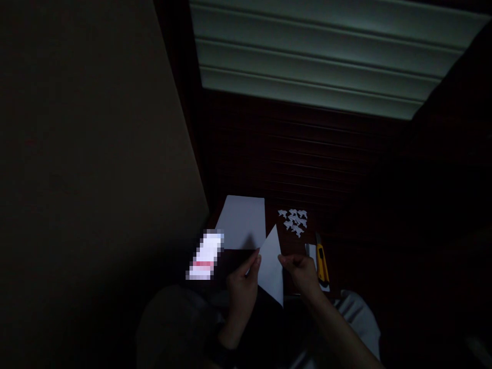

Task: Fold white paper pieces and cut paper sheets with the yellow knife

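Observation:
A tilted sheet of white paper (pixel 270 266) is held up between my two hands. My left hand (pixel 245 279) pinches its left edge between thumb and fingers. On the opposite edge my right hand (pixel 301 271) has a similar pinch. Behind the held sheet, more white paper (pixel 244 220) lies flat on the small dark table. Small white folded or cut paper pieces (pixel 295 221) form a cluster beyond my right hand. A yellow and black utility knife (pixel 322 264) lies just right of that hand, over a white piece of paper (pixel 312 251).
A lit, pixelated screen (pixel 205 256) is at the table's left. A plain wall (pixel 96 128) rises on the left, and a slatted panel (pixel 307 56) stands behind the table. My knees (pixel 359 318) flank the near side. The room is very dim.

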Available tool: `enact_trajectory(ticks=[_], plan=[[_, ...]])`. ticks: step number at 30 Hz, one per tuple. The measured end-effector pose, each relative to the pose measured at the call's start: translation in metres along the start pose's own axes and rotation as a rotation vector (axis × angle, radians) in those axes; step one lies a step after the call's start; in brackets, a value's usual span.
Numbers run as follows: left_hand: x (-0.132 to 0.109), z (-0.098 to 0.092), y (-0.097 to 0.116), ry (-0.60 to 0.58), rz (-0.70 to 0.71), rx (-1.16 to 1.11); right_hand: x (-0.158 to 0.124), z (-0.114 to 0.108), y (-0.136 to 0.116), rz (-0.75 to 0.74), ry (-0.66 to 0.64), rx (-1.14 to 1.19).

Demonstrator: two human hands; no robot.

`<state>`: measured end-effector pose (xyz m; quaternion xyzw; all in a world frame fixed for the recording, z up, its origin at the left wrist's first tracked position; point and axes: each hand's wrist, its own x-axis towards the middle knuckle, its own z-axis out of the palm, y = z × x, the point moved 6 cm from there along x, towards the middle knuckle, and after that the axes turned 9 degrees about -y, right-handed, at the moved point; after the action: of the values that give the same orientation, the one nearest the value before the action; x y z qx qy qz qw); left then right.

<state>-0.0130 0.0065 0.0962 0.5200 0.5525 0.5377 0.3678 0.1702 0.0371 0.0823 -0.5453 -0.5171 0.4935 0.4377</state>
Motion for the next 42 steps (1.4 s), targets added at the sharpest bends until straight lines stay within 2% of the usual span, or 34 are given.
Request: enact_trajectory(ticks=[8,15,26,34,42], plan=[[0.0,-0.001,0.002,-0.006,-0.002,0.015,-0.001,0.003,-0.006,0.03,-0.037,-0.021],[0.0,0.002,0.001,-0.054,-0.016,0.015,-0.001,-0.001,-0.008,0.019,0.004,-0.12],[0.004,0.003,-0.001,-0.09,-0.034,0.03,-0.002,0.001,-0.012,0.017,-0.026,-0.107],[0.002,-0.001,0.002,0.006,-0.012,0.043,-0.001,0.003,-0.005,0.036,-0.05,-0.157],[0.002,-0.003,0.003,0.018,-0.012,0.028,-0.001,0.005,-0.005,0.024,-0.077,-0.15]])
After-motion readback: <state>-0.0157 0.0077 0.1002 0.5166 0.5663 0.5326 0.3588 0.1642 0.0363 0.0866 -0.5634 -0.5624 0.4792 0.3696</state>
